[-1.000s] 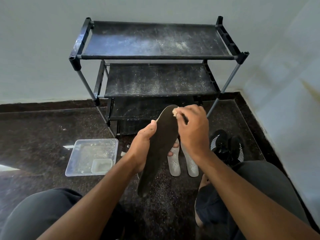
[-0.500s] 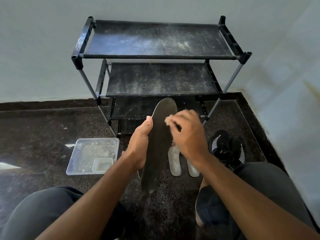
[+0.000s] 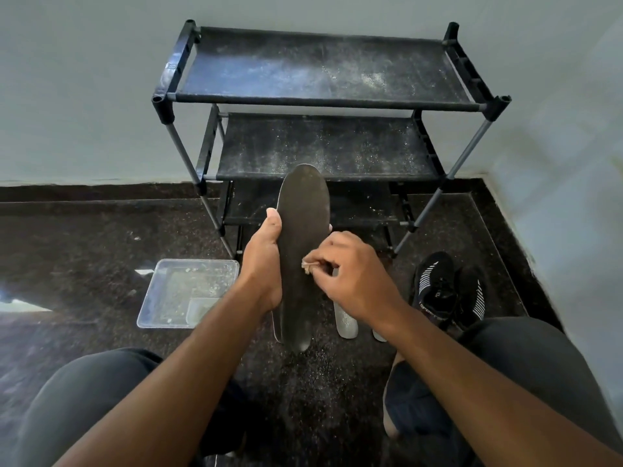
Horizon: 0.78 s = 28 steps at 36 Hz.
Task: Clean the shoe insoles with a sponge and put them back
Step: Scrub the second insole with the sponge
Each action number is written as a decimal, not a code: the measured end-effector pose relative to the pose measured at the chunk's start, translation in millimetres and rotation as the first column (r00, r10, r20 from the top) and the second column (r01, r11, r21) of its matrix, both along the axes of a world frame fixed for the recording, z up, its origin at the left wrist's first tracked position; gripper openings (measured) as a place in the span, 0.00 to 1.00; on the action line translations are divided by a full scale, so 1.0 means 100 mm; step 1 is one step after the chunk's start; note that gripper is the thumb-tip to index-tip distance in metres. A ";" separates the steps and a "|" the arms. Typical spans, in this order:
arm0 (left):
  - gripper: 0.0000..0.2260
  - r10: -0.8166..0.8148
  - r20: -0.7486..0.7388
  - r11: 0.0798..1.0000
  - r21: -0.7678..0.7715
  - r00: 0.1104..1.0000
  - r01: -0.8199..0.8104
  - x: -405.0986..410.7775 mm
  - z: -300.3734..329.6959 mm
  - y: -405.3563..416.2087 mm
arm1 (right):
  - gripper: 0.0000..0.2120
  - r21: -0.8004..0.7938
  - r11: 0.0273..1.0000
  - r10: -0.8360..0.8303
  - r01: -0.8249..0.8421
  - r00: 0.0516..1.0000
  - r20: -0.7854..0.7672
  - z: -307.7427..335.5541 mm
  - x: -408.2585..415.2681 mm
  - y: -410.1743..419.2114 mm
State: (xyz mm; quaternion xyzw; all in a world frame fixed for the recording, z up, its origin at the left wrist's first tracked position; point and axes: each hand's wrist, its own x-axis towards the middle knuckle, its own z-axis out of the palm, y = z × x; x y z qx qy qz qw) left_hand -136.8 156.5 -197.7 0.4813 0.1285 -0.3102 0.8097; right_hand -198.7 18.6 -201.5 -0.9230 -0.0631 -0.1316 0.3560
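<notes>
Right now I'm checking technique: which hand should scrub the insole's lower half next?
The right hand: it already pinches the sponge against the insole, while the left hand grips its edge.

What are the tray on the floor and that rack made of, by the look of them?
The tray looks like clear plastic: the floor shows through its walls, though it is cloudy with residue. The rack seems to have grey metal tubes, black plastic corner joints and dark, matte, fabric-like shelves dusted with white powder.
</notes>
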 end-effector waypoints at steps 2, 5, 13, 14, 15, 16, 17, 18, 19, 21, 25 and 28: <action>0.34 0.017 0.004 1.000 0.006 1.000 -0.017 0.02 -0.02 0.02 | 0.04 0.086 0.994 -0.066 0.065 0.998 0.008 0.01 0.02 -0.01; 0.35 0.017 0.025 1.000 0.007 1.000 -0.017 0.05 -0.03 0.02 | 0.04 0.272 0.942 -0.180 0.199 0.979 -0.093 0.08 0.05 -0.03; 0.33 -0.050 0.026 0.996 0.078 0.998 0.048 0.02 -0.02 -0.02 | 0.03 0.502 0.810 -0.233 0.304 0.952 -0.201 0.10 0.05 0.01; 0.32 -0.072 0.033 0.995 0.075 0.997 0.070 -0.01 0.00 -0.05 | 0.04 0.491 0.809 -0.276 0.322 0.947 -0.166 0.12 0.06 -0.01; 0.31 -0.097 0.030 0.993 0.068 0.995 0.095 -0.04 0.01 -0.07 | 0.05 0.475 0.813 -0.313 0.338 0.940 -0.134 0.12 0.06 -0.02; 0.29 -0.126 0.020 0.991 0.051 0.992 0.125 -0.07 0.02 -0.10 | 0.05 0.461 0.817 -0.336 0.347 0.936 -0.108 0.13 0.07 -0.04; 0.29 -0.155 0.016 0.987 0.034 0.988 0.155 -0.10 0.03 -0.12 | 0.06 0.447 0.821 -0.351 0.354 0.932 -0.092 0.13 0.07 -0.07; 0.28 -0.178 0.018 0.984 0.014 0.984 0.178 -0.11 0.03 -0.13 | 0.06 0.438 0.828 -0.352 0.351 0.933 -0.081 0.13 0.08 -0.09; 0.28 -0.197 0.029 0.980 0.004 0.980 0.197 -0.11 0.01 -0.13 | 0.06 0.399 0.851 -0.351 0.342 0.935 -0.051 0.12 0.08 -0.11; 0.28 -0.199 0.051 0.980 0.031 0.979 0.197 -0.10 -0.01 -0.12 | 0.06 0.200 0.918 -0.363 0.344 0.929 0.068 0.12 0.08 -0.14; 0.28 -0.145 0.096 0.989 0.057 0.985 0.140 -0.07 -0.02 -0.13 | 0.06 0.026 0.934 -0.353 0.355 0.915 0.197 0.10 0.08 -0.15; 0.29 -0.077 0.071 0.997 0.022 0.995 0.075 -0.03 -0.05 -0.10 | 0.06 -0.078 0.971 -0.204 0.225 0.954 0.219 0.04 0.05 -0.05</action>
